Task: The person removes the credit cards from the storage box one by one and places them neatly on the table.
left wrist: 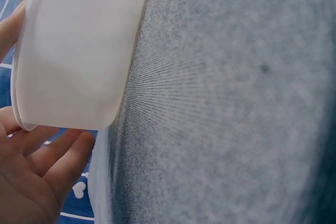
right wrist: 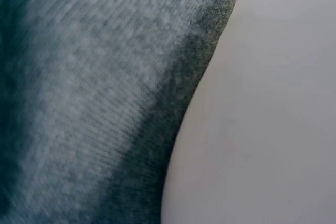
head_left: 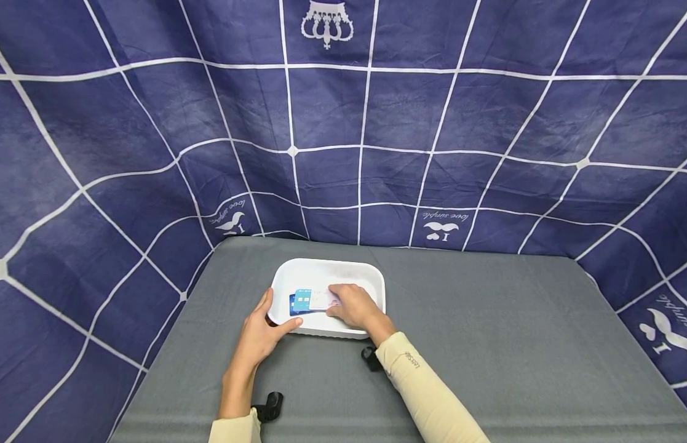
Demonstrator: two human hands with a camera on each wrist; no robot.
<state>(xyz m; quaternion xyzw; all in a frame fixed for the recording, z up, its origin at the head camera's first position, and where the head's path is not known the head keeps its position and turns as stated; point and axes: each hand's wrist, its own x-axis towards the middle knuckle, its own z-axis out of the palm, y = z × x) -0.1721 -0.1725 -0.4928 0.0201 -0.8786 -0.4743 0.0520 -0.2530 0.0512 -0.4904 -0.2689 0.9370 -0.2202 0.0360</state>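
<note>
Left hand [head_left: 259, 332] gripped the tray [head_left: 332, 271], lower centre; right hand [head_left: 357, 306] pinched the white card [head_left: 320, 299]. I judged it light, stiff, slippery, best held by its edges.

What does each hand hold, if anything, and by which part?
Left hand: white tray, by its near-left corner. Right hand: pale card, by its right end.

Here the left forearm [head_left: 237, 391] is held nearly straight ahead, bare beyond a pale sleeve [head_left: 235, 429]. The left hand [head_left: 257, 337] is opened into a wide grip, thumb pointed inward, well apart from fingers pointed forward. And over here, the right forearm [head_left: 428, 391] is slanted inward, covered almost to the wrist; the right hand [head_left: 354, 305] is turned back-up, thumb and fingers curved leftward, pinching.
</note>
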